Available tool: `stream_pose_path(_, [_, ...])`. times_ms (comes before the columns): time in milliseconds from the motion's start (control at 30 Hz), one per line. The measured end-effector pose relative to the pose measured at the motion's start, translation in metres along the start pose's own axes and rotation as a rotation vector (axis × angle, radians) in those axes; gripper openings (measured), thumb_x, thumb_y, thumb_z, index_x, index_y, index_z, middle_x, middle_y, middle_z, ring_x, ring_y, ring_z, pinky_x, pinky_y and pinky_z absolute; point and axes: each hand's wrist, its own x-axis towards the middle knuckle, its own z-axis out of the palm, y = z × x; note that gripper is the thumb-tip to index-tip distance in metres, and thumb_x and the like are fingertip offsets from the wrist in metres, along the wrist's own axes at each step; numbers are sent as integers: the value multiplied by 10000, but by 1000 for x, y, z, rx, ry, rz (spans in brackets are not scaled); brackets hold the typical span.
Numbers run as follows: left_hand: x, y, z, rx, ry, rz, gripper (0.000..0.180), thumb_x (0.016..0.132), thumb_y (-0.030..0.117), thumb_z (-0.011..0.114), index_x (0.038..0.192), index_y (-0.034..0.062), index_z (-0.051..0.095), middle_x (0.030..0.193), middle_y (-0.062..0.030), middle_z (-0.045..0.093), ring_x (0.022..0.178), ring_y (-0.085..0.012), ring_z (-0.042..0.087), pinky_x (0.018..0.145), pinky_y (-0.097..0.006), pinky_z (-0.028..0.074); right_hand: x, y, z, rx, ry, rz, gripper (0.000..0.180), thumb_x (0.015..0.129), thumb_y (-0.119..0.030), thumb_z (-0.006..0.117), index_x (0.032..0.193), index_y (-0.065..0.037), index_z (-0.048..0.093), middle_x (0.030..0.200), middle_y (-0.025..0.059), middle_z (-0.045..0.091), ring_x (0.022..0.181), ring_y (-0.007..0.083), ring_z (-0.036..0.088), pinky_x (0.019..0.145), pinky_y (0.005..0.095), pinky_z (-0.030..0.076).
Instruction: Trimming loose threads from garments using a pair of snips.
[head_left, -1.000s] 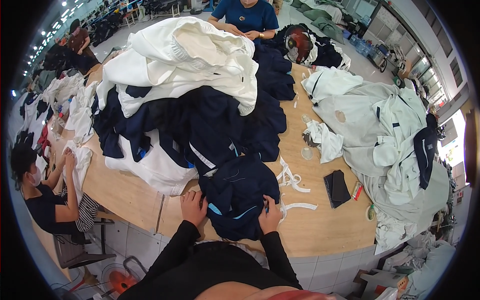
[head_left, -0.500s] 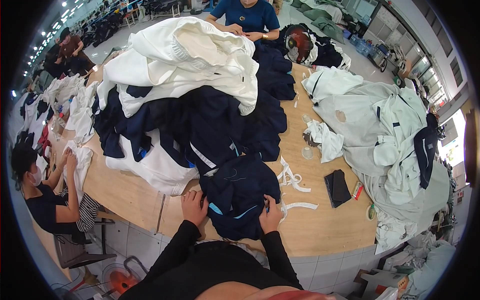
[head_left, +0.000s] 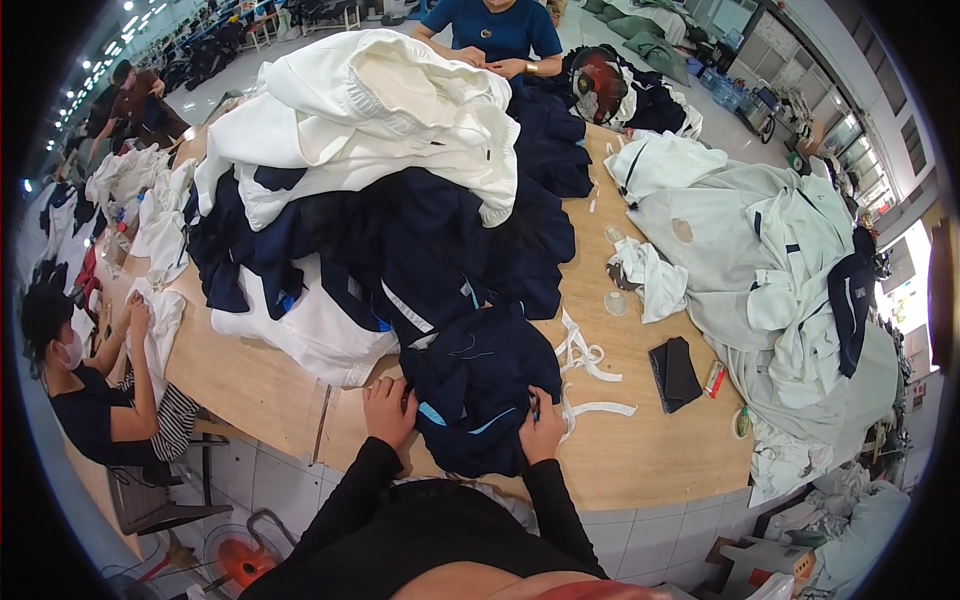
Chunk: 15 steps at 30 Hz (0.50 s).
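A dark navy garment (head_left: 478,375) with light-blue trim lies bunched at the table's near edge, a few pale loose threads on its top. My left hand (head_left: 389,410) is closed on its left side, thumb toward the cloth. On the opposite side my right hand (head_left: 541,428) grips the garment's edge with bent fingers; a small dark bit shows between them, too small to name. Just beyond is a heap of navy garments (head_left: 420,240) with white pieces under it. White trousers (head_left: 300,130) with a gathered waistband lie on top.
White tape strips (head_left: 600,408), a black pouch (head_left: 676,375) and a small red-and-white object (head_left: 714,381) lie on the wooden table (head_left: 640,460) at right. Pale garments (head_left: 760,250) are heaped beyond them. One co-worker (head_left: 100,390) sits at left, another (head_left: 490,40) stands across the table.
My hands and the navy garment stay almost where they were. At the far left, a person in brown has shifted posture, with one arm now reaching down.
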Motion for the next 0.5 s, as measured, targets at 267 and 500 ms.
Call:
stream_pose_path(267, [-1, -1, 0, -5, -2, -7, 229, 912, 174, 751, 1109, 77, 686, 980, -108, 608, 971, -338, 600, 858, -479, 408, 0, -4, -2, -1, -28, 23, 493, 882, 92, 675, 1337, -96, 701, 1080, 201, 794, 975, 388, 782, 826, 423, 600])
stream_pose_path(500, [0, 0, 0, -7, 6, 1, 226, 912, 176, 752, 1105, 81, 686, 969, -106, 601, 967, -336, 597, 856, -483, 404, 1, -3, -2, 5, -22, 14, 484, 883, 90, 680, 1333, -87, 703, 1070, 200, 794, 962, 379, 784, 816, 418, 600])
